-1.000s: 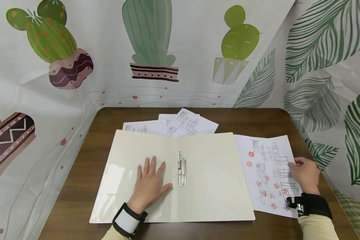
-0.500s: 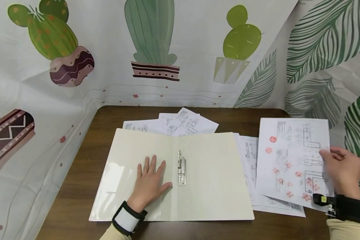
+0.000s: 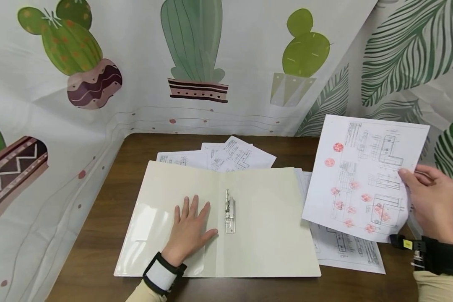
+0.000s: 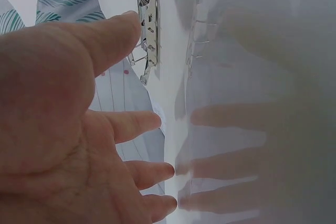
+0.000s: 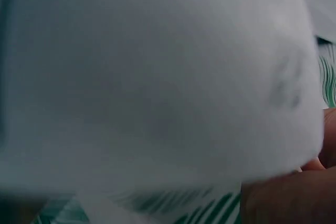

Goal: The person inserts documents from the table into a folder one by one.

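Note:
An open cream folder (image 3: 268, 218) lies flat on the table, its metal clip (image 3: 230, 212) near the spine. On its left cover rests my left hand (image 3: 188, 230), fingers spread and straight. The left wrist view shows the same fingers close to the glossy cover, with the clip (image 4: 148, 27) beyond the thumb. To the right, my right hand (image 3: 434, 197) pinches the right edge of a printed sheet of paper (image 3: 362, 176) with red stamps, raised and tilted. In the right wrist view the blurred sheet (image 5: 157, 87) fills most of the picture.
More printed sheets (image 3: 347, 247) lie beneath the raised one, partly tucked under the folder's right edge. Several others (image 3: 243, 155) fan out behind the folder. A wooden table (image 3: 94, 218) carries everything, and a patterned cloth (image 3: 249, 54) hangs at its back and sides.
My right hand has lifted the stamped sheet off the pile, first rightward, then upward with its left part swinging back toward the folder. Sheets underneath are now exposed. The left hand stays in place.

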`<state>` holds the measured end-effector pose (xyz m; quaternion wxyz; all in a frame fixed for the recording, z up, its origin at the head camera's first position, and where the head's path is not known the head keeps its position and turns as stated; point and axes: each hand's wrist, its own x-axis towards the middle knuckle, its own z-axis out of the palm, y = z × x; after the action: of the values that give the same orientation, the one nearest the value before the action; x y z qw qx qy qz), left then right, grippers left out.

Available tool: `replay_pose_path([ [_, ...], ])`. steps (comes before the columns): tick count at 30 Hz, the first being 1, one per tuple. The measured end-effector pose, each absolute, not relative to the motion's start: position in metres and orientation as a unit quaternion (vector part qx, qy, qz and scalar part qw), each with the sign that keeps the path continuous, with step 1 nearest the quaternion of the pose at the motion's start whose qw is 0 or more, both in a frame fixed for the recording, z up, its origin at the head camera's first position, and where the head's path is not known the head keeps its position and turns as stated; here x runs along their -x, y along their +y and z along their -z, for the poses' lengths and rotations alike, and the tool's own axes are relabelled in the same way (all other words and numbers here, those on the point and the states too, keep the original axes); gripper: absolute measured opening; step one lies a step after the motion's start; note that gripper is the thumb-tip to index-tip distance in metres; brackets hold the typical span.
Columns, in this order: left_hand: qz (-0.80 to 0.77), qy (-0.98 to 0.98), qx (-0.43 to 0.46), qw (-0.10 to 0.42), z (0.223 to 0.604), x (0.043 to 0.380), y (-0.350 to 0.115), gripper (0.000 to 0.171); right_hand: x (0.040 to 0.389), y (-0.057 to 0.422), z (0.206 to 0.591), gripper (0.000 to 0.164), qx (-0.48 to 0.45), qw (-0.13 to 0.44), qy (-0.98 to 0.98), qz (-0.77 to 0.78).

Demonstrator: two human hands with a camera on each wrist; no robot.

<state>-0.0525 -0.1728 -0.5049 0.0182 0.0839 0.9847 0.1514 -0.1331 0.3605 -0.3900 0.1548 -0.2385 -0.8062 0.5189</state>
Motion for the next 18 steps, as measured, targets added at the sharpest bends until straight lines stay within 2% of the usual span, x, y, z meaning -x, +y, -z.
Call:
replay_pose_path([
  [7, -0.151, 0.985, -0.083, 0.024, 0.502, 0.05, -0.172, 0.077, 0.137, 0.335, 0.398, 0.014, 0.175, 0.094, -0.789, -0.581],
  [12, -0.147, 0.985, -0.086, 0.023, 0.502, 0.05, -0.171, 0.076, 0.143, 0.311, 0.413, 0.014, 0.154, 0.058, -0.821, -0.547],
  [18, -0.146, 0.986, -0.082, 0.024, 0.502, 0.05, -0.172, 0.077, 0.144, 0.284, 0.431, 0.041, 0.12, 0.019, -0.858, -0.5],
])
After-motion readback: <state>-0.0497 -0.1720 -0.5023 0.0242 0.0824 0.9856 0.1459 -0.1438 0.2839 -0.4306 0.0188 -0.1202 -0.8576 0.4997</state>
